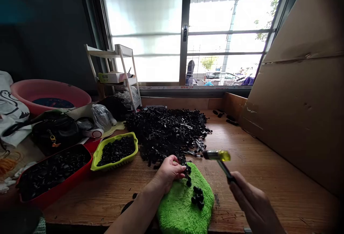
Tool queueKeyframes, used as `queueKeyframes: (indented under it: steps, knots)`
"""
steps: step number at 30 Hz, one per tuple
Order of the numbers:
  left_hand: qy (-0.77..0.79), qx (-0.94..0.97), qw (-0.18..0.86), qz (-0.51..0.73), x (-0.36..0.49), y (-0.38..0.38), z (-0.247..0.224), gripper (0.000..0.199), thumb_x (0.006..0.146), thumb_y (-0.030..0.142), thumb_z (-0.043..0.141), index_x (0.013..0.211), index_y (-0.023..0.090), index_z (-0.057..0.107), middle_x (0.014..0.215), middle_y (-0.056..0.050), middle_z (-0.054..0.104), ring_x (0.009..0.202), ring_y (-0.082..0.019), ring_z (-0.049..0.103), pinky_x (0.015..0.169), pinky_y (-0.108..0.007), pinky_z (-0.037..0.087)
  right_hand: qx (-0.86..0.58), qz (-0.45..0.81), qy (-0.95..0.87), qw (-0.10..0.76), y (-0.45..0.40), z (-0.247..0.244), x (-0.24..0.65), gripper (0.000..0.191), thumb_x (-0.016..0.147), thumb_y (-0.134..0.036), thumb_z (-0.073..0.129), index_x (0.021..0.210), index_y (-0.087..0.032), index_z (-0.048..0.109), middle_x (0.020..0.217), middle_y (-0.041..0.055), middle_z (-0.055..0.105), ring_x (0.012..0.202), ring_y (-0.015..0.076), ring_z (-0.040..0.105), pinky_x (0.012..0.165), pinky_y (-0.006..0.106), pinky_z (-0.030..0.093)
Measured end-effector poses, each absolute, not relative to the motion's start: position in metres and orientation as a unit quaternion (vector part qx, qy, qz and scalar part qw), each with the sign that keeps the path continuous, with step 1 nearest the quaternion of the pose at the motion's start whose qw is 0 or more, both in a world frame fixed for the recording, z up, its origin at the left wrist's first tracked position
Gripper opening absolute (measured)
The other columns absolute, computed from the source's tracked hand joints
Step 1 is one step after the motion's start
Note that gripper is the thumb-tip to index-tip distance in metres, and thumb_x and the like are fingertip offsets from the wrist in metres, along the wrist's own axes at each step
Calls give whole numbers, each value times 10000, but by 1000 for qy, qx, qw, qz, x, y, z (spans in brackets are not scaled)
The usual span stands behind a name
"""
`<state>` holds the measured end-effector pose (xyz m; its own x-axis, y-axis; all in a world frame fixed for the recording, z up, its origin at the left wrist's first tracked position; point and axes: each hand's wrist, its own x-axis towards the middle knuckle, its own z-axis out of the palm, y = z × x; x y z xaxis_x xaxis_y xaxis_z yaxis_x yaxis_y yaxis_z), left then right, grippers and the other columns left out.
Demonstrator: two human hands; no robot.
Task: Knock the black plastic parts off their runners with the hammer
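Observation:
My left hand (pixel 171 171) pinches a small black plastic part (pixel 187 176) over a green towel (pixel 174 205), near the towel's far edge. Several loose black pieces (pixel 198 198) lie bunched on the towel, just right of that hand. In my right hand (pixel 251 198) is a hammer (pixel 218 156) with a yellow, see-through face on one end and a dark one on the other. It is held up above the wooden table, to the right of the towel. Beyond my left hand spreads a big heap of thin black plastic parts (pixel 169 126).
Left of the heap, a yellow-green basket (pixel 135 142) and a red bin (pixel 57 191) hold small black pieces. A black bag (pixel 56 130), a pink basin (pixel 53 87) and a white shelf (pixel 125 51) stand farther left. Cardboard (pixel 298 94) leans along the right side.

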<state>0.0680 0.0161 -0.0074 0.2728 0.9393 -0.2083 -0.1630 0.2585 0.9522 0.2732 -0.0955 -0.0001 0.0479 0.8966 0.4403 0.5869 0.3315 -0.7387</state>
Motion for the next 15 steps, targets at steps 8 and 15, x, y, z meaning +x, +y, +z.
queueKeyframes:
  steps: [8, 15]
  knots:
    - [454, 474, 635, 407, 71, 20, -12, 326, 593, 192, 704, 695, 175, 394, 491, 64, 510, 412, -74, 515, 380, -151, 244, -548, 126, -768, 307, -90, -4, 266, 184, 926, -354, 304, 846, -253, 435, 642, -11, 536, 548, 173, 505, 520, 278, 322]
    - [452, 479, 629, 414, 71, 17, -11, 359, 575, 225, 735, 695, 174, 400, 484, 71, 492, 400, -70, 490, 396, -164, 248, -560, 207, -724, 345, -88, -21, 272, 226, 855, -430, 455, 767, -252, 563, 571, -21, 521, 518, 162, 465, 530, 285, 348]
